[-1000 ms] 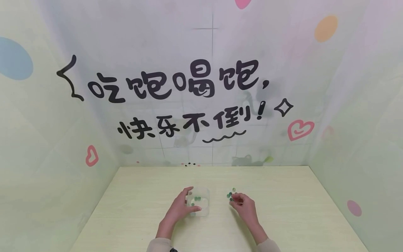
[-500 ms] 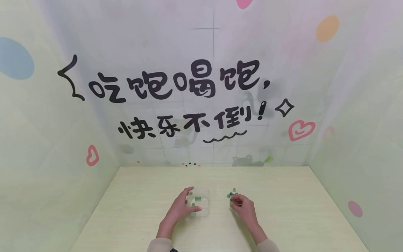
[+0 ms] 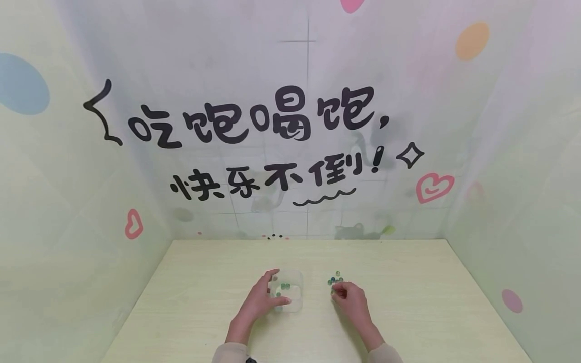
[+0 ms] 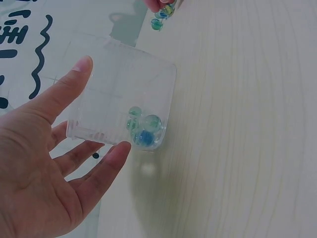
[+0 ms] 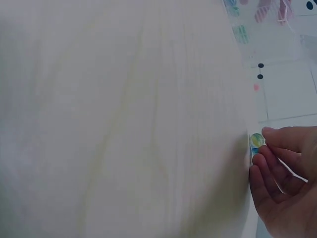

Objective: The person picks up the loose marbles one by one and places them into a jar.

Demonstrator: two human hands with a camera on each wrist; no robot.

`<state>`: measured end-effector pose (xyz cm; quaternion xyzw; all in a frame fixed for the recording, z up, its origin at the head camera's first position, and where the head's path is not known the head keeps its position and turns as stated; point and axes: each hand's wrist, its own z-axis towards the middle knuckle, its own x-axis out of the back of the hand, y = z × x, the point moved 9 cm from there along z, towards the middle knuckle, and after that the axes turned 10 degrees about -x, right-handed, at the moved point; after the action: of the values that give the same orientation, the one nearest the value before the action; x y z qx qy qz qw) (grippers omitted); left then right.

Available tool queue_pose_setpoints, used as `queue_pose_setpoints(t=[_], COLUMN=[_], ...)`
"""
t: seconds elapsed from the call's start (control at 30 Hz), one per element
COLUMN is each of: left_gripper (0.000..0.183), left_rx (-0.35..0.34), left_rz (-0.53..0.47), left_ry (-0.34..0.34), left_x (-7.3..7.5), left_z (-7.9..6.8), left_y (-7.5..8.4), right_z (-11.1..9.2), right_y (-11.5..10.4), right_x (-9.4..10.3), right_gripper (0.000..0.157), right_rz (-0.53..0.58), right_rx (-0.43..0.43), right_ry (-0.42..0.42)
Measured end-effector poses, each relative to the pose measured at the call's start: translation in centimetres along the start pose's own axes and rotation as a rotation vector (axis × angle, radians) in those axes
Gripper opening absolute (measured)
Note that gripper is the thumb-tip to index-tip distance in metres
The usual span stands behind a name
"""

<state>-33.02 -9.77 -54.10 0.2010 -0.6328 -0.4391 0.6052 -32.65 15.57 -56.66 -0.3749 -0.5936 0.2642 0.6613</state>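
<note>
My left hand [image 3: 258,301] holds a clear plastic box [image 3: 295,304] by its side, thumb and fingers spread around it. Several green and blue glass marbles [image 4: 147,138] lie together inside the box in the left wrist view. To the right, my right hand [image 3: 353,300] has its thumb and fingertips together at a small pile of loose marbles [image 3: 333,279] on the table. In the right wrist view, a yellow-green marble [image 5: 257,140] shows at the thumb and fingertip, which appear to pinch it. The fingers partly hide other marbles.
Both hands work over a pale wood-grain table [image 3: 204,282]. A printed backdrop [image 3: 308,222] with dark lettering rises behind its far edge, and side panels flank it left and right.
The right fingers have closed together and shifted slightly at the near side of the pile, uncovering more marbles. The left hand and box stay still.
</note>
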Motion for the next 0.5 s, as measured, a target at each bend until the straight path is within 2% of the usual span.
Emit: queue_pose_setpoints(t=[0.17,0.5], left_gripper=[0.087,0.088], left_rx=[0.001,0.008], left_rz=[-0.001,0.000], left_ry=[0.000,0.006], left_x=[-0.01,-0.03], left_z=[0.01,0.12], left_y=[-0.01,-0.15], right_z=[-0.17,-0.19], right_y=[-0.45,-0.41], right_x=[-0.15,-0.44], right_gripper=[0.018,0.018], right_rz=[-0.080,-0.160], right_rx=[0.022,0.070], right_ry=[0.002,0.018])
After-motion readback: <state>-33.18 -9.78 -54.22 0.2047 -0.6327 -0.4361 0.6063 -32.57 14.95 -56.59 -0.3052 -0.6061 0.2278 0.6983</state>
